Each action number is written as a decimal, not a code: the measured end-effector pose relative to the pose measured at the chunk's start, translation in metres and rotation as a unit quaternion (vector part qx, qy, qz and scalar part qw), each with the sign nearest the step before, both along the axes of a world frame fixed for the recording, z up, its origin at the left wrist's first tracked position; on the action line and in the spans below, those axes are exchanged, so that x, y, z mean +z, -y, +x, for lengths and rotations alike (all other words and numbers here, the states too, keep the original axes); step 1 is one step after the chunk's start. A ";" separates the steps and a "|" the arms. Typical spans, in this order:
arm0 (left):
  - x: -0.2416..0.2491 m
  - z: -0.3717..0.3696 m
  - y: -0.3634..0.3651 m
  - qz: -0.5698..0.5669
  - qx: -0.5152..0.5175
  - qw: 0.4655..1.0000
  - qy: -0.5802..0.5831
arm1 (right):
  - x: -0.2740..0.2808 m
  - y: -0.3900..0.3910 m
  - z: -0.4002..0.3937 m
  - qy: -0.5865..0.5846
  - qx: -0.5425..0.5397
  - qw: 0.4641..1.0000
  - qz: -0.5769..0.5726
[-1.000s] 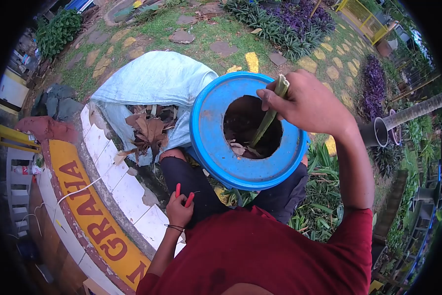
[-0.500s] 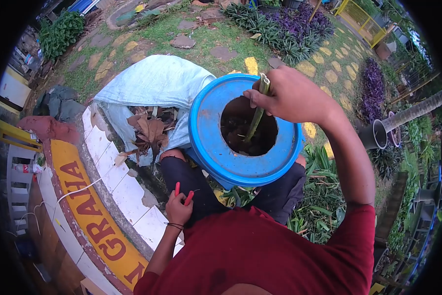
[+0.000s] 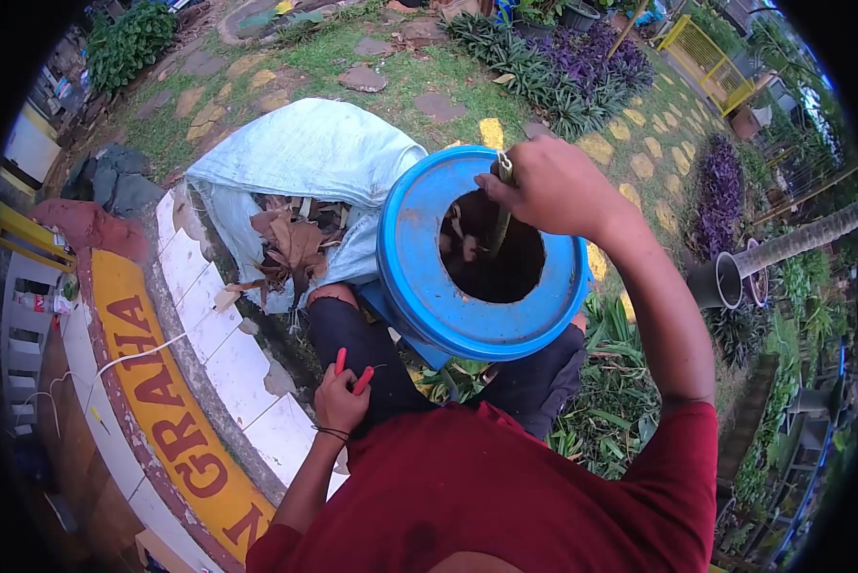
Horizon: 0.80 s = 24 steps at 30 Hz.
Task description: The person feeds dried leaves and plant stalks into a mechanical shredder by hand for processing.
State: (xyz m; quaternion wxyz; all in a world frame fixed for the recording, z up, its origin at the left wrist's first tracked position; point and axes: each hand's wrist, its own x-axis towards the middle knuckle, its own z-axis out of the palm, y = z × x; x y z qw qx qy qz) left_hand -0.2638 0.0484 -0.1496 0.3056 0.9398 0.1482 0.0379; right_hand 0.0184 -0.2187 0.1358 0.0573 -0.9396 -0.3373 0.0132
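Note:
My right hand (image 3: 558,188) is closed around a green plant stalk (image 3: 503,205), holding it above and inside the round hole of a blue barrel (image 3: 419,306). The stalk's cut upper end sticks out past my thumb, while its lower part drops into the dark interior, where pale pieces show. Low in front of my body, my left hand (image 3: 341,401) grips a tool with two red handles (image 3: 362,380); its working end is mostly hidden. The barrel stands between my knees, its wide blue lid tilted toward me.
A white woven sack (image 3: 305,143) holding dry brown leaves (image 3: 293,239) lies open left of the barrel. Broken white tiles (image 3: 243,377) edge a yellow lettered wall (image 3: 176,420). Cut greenery (image 3: 606,406) lies at right; stepping stones (image 3: 596,148) cross the grass ahead.
The stalk stands more upright and appears shorter inside the hole. Pale pieces now show within the barrel. My left hand keeps its grip on the red-handled tool, and the view has shifted slightly.

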 end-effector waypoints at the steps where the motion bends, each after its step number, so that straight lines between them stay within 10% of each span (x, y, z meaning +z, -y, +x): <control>1: 0.000 0.001 0.000 -0.004 0.002 1.000 0.002 | 0.005 0.000 0.002 0.018 -0.010 0.999 0.035; 9: 0.003 0.000 0.000 -0.006 0.002 1.000 0.011 | -0.107 -0.004 -0.008 -0.114 0.023 0.988 -0.105; 18: 0.002 0.002 0.000 -0.003 -0.005 1.000 0.019 | -0.011 -0.009 -0.001 -0.062 -0.014 0.998 -0.024; 24: 0.001 0.003 0.002 -0.003 0.002 1.000 0.005 | -0.180 -0.003 -0.015 -0.191 0.057 0.957 -0.211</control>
